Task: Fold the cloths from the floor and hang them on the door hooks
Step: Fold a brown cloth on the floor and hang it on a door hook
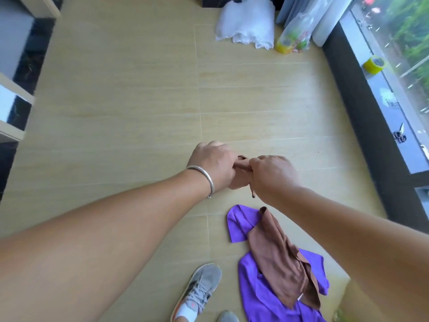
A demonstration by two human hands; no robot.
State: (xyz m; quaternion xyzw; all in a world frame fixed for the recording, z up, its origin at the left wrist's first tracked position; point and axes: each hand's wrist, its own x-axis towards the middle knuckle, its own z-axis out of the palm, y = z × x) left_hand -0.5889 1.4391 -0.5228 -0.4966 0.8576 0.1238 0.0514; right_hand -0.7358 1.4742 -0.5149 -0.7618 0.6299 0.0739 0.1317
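Observation:
Both hands meet in the middle of the view, above the floor. My left hand (213, 163), with a silver bangle on its wrist, and my right hand (274, 175) each grip a small brown cloth (240, 176) bunched between them; most of it is hidden by the fingers. Below, on the floor, a purple cloth (253, 282) lies spread out, with a second brown cloth (282, 259) draped across it. No door hooks are in view.
Pale wood-look floor (139, 101) fills the view. A white crumpled cloth (246, 22) and a plastic bag (293, 36) lie at the far end. A dark window sill (362, 126) along the right carries yellow tape (375, 63) and scissors (399, 134). My grey shoe (199, 291) is at the bottom.

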